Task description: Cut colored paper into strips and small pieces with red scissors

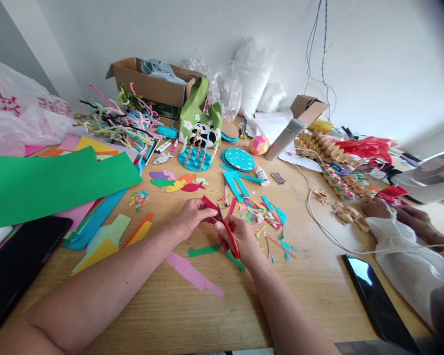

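My left hand (193,217) pinches a piece of red paper (209,202) over the middle of the table. In my right hand (244,241) is a pair of scissors (230,234) with red handles, its blades against the red paper. Below and beside my hands lie a green paper strip (204,250) and a pink paper strip (192,272). Right of them spreads a heap of colourful paper scraps (261,214). Several paper fish (176,183) are laid out beyond my left hand, near a small pile of tiny paper bits (138,200).
Green paper sheets (59,182) and a dark tablet-like device (25,266) are at left. Behind stand a green panda bag (201,118), pipe cleaners (122,116) and a grey bottle (285,139). At right are a phone (377,301), a white cable (318,222) and another person's hands (379,209).
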{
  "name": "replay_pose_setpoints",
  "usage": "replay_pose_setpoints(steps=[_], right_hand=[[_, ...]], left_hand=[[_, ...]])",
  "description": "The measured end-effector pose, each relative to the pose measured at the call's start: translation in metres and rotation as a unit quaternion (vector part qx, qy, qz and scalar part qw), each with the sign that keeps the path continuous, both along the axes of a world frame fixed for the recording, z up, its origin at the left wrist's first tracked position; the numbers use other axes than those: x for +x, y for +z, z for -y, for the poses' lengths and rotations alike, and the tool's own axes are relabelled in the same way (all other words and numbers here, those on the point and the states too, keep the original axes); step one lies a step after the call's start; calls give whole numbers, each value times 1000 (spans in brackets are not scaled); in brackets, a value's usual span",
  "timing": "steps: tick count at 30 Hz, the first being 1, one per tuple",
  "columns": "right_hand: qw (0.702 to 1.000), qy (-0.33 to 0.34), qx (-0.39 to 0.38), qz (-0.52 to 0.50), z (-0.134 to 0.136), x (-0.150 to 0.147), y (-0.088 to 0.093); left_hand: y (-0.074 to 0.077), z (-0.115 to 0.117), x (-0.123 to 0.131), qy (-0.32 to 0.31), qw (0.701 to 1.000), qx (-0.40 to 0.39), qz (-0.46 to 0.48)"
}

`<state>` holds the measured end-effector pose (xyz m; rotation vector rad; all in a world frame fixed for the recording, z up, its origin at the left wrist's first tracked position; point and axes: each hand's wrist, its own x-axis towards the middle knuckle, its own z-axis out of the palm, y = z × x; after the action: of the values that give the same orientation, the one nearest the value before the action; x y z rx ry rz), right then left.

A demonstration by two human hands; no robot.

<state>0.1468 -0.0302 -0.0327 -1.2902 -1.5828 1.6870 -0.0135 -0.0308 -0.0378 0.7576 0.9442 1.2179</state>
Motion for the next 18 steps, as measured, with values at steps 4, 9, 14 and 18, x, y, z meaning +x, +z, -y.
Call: replay_pose_setpoints(steps=[4,9,14,18], right_hand=[[1000,-3,-4,4,0,0,2],[1000,3,1,-3,-1,0,1],[1000,10,3,4,-2,1,0],[1000,4,-6,11,-1,0,1]], left_hand=[[-1,-1,0,3,1000,-6,12],[0,-1,0,0,1000,-6,7],[0,-2,-1,-5,1000,0,-8],[-2,-3,-2,-6,1000,2,-7]])
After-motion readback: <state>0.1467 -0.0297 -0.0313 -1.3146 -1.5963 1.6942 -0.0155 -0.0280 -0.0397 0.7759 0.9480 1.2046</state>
